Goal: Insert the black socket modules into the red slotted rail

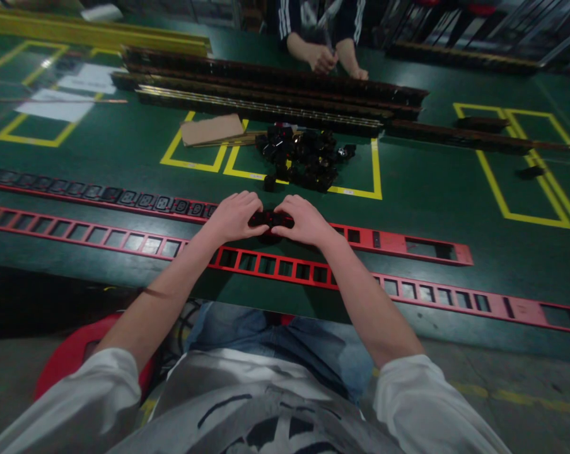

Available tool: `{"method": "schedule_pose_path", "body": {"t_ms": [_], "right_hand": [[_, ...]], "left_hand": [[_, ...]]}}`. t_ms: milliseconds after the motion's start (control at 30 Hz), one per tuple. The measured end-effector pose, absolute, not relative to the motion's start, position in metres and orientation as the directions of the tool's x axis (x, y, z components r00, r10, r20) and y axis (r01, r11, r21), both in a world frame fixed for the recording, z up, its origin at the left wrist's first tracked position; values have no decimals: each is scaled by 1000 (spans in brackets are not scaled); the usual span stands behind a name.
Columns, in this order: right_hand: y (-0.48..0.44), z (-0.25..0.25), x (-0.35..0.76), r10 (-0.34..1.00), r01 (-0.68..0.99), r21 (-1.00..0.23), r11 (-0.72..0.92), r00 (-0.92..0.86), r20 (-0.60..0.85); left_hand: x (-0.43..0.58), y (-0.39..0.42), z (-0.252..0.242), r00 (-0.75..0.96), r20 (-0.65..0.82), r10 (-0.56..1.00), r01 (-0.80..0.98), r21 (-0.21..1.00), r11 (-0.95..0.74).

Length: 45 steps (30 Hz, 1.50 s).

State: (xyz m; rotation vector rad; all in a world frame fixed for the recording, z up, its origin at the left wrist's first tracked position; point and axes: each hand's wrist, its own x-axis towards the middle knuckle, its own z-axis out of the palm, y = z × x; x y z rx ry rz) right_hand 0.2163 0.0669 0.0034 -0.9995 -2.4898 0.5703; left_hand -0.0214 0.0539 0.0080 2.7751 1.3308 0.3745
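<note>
A long red strip lies across the green table, with a row of black power sockets seated in its left part. My left hand and my right hand meet over this strip, just right of the row. Both have thumbs and fingers closed round black sockets at the strip's openings. My fingers partly cover these pieces, so I cannot tell how deep they sit. Closer to me runs a second red strip with window-like openings, below my forearms.
Beyond my hands is a pile of loose black parts, beside a piece of cardboard. Long dark rails lie farther back. Across the table, another person's hands rest near them. White papers lie at left.
</note>
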Motion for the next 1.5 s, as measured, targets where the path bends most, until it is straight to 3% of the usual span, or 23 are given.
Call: {"method": "schedule_pose_path", "body": {"t_ms": [500, 1100, 1500], "right_hand": [[66, 3, 218, 711, 534, -530, 659, -671, 207], [63, 2, 215, 703, 537, -505, 675, -676, 220], [66, -1, 217, 737, 574, -521, 632, -653, 174]], "left_hand": [[-22, 55, 4, 604, 195, 773, 772, 99, -628], [-28, 57, 3, 623, 202, 755, 728, 203, -655], [-17, 49, 12, 654, 181, 735, 728, 115, -676]]}}
